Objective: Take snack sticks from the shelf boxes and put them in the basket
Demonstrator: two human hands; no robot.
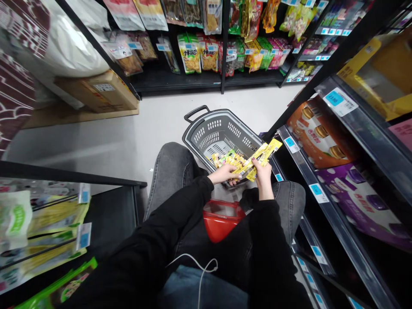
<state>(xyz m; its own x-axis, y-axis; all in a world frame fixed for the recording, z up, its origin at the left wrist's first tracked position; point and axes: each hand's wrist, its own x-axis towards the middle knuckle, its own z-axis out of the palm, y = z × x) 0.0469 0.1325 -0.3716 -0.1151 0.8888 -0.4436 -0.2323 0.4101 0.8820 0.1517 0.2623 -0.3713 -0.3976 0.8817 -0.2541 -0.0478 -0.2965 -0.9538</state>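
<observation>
Several long, narrow yellow snack packets (268, 150) are gathered between my two hands, over the near end of a grey shopping basket (193, 134). My left hand (224, 174) is closed on their lower left end, fingers across the wrappers. On the right, my right hand (264, 175) grips the same bunch, thumb on top. More small yellow and green packets (232, 158) lie in the basket just beyond my left hand. The basket stands on the floor with its handle (197, 112) folded to the far left side.
A red plastic object (222, 221) is between my legs, and a white cable (201, 270) lies across my lap. Shelves with boxed snacks (322, 133) stand close at right. Bagged snacks hang on a rack (180, 81) ahead. Cardboard boxes (109, 96) sit at far left.
</observation>
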